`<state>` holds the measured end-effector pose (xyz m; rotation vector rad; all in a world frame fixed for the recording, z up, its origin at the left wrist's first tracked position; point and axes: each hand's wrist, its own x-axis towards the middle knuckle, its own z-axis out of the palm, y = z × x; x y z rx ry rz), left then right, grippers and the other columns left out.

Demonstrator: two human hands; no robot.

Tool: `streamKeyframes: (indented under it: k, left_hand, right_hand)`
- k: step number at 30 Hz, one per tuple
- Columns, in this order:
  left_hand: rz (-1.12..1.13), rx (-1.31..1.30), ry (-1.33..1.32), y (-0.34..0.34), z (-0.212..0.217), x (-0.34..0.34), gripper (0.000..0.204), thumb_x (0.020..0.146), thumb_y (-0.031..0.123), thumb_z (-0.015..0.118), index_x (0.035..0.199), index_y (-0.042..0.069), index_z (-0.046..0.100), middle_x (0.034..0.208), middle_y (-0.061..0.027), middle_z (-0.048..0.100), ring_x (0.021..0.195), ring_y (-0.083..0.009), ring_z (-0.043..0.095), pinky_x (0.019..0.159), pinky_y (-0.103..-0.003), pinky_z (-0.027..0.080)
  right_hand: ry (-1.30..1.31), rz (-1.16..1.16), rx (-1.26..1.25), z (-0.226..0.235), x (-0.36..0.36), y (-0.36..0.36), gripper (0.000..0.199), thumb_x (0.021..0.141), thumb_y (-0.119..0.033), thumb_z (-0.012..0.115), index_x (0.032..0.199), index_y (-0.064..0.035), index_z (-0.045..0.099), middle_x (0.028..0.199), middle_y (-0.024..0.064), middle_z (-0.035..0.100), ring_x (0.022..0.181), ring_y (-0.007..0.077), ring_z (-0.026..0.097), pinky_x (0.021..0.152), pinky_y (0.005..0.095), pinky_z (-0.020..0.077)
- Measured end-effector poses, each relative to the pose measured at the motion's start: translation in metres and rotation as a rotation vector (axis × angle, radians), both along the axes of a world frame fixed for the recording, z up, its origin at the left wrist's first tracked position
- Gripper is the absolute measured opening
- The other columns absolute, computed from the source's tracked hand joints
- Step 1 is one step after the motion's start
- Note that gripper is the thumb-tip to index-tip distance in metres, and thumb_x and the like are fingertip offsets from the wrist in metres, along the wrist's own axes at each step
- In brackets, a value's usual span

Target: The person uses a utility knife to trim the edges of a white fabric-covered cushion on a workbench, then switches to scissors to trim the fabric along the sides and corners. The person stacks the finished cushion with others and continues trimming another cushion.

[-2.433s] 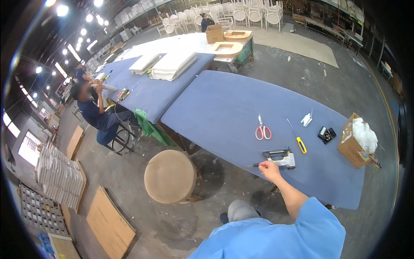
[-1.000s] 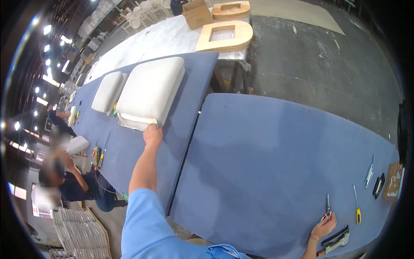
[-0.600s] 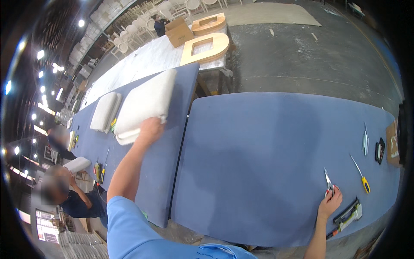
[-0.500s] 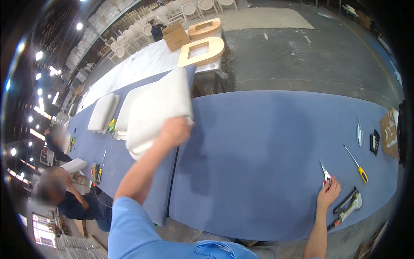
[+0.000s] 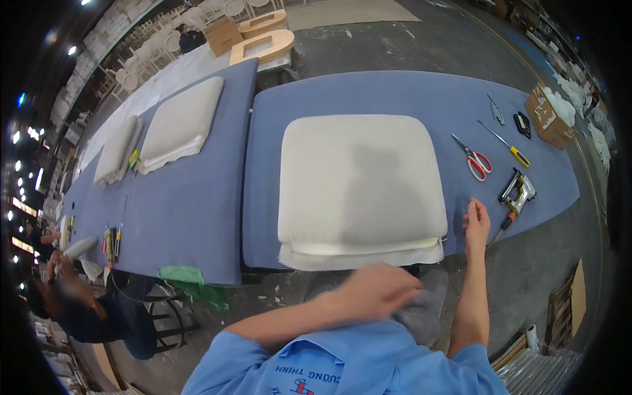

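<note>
White cushion flat on blue table, near edge crosswise ahead of left hand: grip blurred, cannot be told. Right hand empty, fingers loosely parted, beside cushion's right edge.

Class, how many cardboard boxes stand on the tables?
2: one box at the right end of the near blue table, another beside the wooden frames on the far table. Others may be hidden.
</note>
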<state>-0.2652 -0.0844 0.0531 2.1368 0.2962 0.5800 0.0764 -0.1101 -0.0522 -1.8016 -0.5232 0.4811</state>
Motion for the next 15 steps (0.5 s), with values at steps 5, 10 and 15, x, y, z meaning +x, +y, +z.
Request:
streamKeyframes:
  k: [5, 10, 15]
  left_hand:
    - [0.973, -0.186, -0.039, 0.048, -0.041, -0.148, 0.023, 0.105, 0.017, 0.063, 0.109, -0.002, 0.075, 0.092, -0.0077, 0.075, 0.083, -0.0131, 0.068, 0.078, -0.030, 0.056]
    - [1.123, -0.956, -0.008, 0.071, -0.058, -0.200, 0.032, 0.106, 0.023, 0.060, 0.123, -0.002, 0.070, 0.106, -0.0084, 0.074, 0.088, -0.0156, 0.068, 0.082, -0.033, 0.055]
    - [0.928, -0.518, 0.219, 0.083, -0.093, -0.166, 0.035, 0.095, 0.020, 0.070, 0.120, -0.003, 0.071, 0.108, -0.0122, 0.076, 0.095, -0.0215, 0.072, 0.086, -0.037, 0.055]
  right_hand:
    - [0.195, 0.194, -0.092, 0.007, -0.030, -0.032, 0.049, 0.109, -0.045, 0.056, 0.139, -0.0073, 0.064, 0.105, 0.0050, 0.068, 0.075, 0.0071, 0.058, 0.065, 0.0233, 0.0456]
    - [0.217, 0.316, -0.228, 0.021, -0.037, 0.016, 0.059, 0.108, -0.050, 0.054, 0.135, 0.0009, 0.066, 0.102, 0.0082, 0.071, 0.080, 0.0124, 0.064, 0.069, 0.0279, 0.0502]
    - [0.108, 0.243, -0.191, 0.002, -0.025, 0.061, 0.061, 0.108, -0.051, 0.054, 0.126, 0.0045, 0.070, 0.103, 0.0093, 0.073, 0.084, 0.0203, 0.068, 0.076, 0.0346, 0.0541]
